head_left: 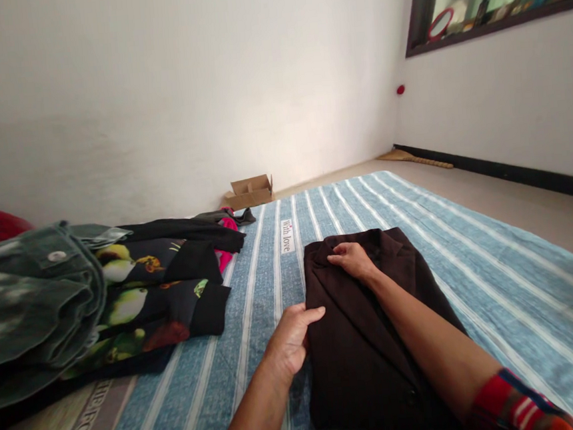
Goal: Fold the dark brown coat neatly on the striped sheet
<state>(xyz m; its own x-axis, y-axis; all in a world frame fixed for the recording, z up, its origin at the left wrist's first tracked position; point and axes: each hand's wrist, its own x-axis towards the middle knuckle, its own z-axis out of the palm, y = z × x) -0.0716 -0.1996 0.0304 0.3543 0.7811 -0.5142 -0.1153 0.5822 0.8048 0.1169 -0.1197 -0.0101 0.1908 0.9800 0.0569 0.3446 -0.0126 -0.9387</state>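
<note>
Well past the right grip (pixel 353 260) sits an open cardboard box (pixel 249 193).

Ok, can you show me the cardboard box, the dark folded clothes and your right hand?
Cardboard box (pixel 249 198): head view, on its front side.
Dark brown folded garment (pixel 364 362): head view, on the middle of its top.
Right hand (pixel 353 259): head view, on the back of the hand.

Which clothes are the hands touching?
The folded dark brown garment, with the right hand on top and left hand at its side. The black fruit-print cloth and green denim lie apart.
</note>
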